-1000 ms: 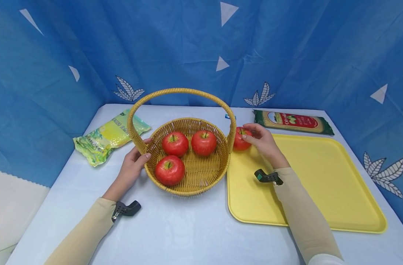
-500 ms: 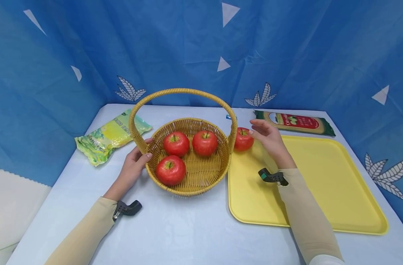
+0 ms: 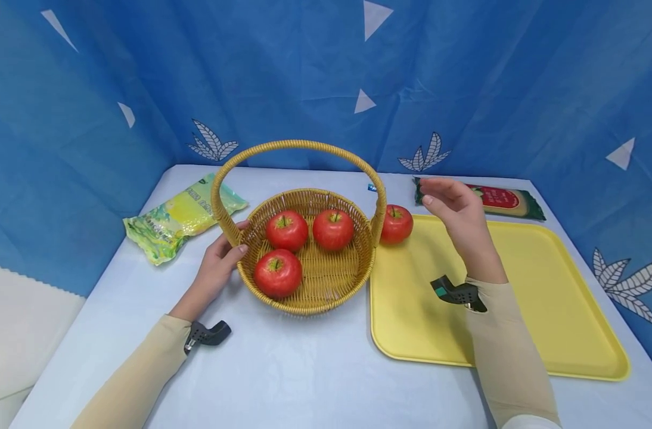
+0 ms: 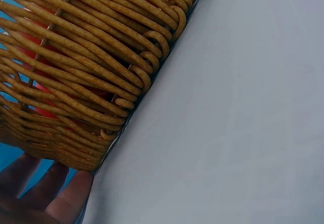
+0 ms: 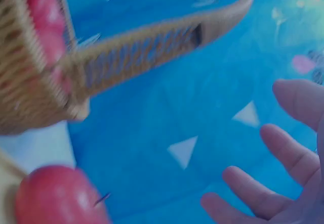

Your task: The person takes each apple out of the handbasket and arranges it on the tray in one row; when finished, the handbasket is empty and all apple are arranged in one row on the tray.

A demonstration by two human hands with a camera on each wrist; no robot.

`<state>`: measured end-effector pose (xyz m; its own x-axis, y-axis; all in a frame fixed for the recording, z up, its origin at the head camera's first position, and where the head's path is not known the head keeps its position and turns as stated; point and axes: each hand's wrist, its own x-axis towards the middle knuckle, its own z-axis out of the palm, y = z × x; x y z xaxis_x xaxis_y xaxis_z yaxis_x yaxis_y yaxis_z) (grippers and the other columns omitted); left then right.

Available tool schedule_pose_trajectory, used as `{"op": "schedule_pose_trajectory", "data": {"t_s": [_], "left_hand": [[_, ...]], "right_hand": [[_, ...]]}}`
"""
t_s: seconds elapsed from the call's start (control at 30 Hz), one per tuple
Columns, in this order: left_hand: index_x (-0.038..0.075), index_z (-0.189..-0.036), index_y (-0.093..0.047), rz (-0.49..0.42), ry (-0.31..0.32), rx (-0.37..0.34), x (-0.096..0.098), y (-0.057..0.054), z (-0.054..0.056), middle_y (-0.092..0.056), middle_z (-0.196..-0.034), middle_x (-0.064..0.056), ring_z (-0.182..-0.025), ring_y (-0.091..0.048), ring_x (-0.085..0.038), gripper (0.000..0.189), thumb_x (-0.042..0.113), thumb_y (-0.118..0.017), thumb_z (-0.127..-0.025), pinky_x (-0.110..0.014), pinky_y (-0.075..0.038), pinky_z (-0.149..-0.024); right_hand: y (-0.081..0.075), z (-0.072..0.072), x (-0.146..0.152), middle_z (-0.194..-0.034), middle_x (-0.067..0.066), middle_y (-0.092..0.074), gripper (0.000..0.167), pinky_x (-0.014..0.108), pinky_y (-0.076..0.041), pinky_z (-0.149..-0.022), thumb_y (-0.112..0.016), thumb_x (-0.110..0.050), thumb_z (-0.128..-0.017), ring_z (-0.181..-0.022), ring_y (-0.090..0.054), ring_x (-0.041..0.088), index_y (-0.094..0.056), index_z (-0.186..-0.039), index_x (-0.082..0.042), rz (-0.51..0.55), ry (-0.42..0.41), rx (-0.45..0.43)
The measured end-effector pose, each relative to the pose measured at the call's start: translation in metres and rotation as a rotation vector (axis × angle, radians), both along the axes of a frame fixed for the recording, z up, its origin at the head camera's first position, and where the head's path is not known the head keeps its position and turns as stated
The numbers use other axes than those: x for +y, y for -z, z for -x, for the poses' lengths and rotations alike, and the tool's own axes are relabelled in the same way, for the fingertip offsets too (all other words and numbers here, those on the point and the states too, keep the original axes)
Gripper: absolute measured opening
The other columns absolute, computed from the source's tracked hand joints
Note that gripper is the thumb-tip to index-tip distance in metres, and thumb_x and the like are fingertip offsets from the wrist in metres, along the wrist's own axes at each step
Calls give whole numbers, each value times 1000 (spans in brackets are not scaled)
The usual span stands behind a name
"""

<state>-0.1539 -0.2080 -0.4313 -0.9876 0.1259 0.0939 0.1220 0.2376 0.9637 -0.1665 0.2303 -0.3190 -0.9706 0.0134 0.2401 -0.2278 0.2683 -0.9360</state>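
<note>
A wicker basket [image 3: 326,292] with a tall arched handle stands on the table, holding three red apples [image 3: 334,230]. My left hand [image 3: 216,265] grips its left side at the foot of the handle. In the left wrist view, fingers [image 4: 71,198] lie against the woven wall [image 4: 81,67]. A further red apple [image 3: 397,224] sits at the far left corner of the yellow tray [image 3: 412,316], just right of the basket. Raised over the tray, my right hand [image 3: 460,217] holds nothing; in the right wrist view its fingers [image 5: 288,153] are spread apart from that apple [image 5: 58,198].
Left of the basket lies a green and yellow plastic packet [image 3: 183,217]. A long green and red packet [image 3: 503,199] lies behind the tray, partly hidden by my right hand. A blue curtain [image 3: 304,77] hangs behind the white table [image 3: 283,369].
My right hand has let go of the apple at the tray's corner and moved up and right, away from it. My left hand stays at the basket.
</note>
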Motion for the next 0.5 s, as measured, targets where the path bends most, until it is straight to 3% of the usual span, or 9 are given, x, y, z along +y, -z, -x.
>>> {"op": "schedule_pose_trajectory", "data": {"t_s": [0.33, 0.5], "left_hand": [[13, -154, -44, 7, -4, -3, 1, 1, 2, -43, -160, -13, -138, -48, -23, 50, 15, -50, -105, -8, -47, -96], [12, -154, -44, 3, -10, 5, 0, 1, 1, -43, -160, -14, -131, -50, -9, 49, 15, -51, -105, -8, -47, -96]], "right_hand": [[-19, -29, -24, -126, -5, -70, 32, 16, -54, -97, -63, 3, -95, -117, -66, 10, -64, -127, 4, 127, -153, 195], [-20, -41, -46, -124, -6, -70, 30, 18, -55, -94, -63, 12, -91, -118, -64, 11, -65, -120, 11, 92, -231, 268]]}}
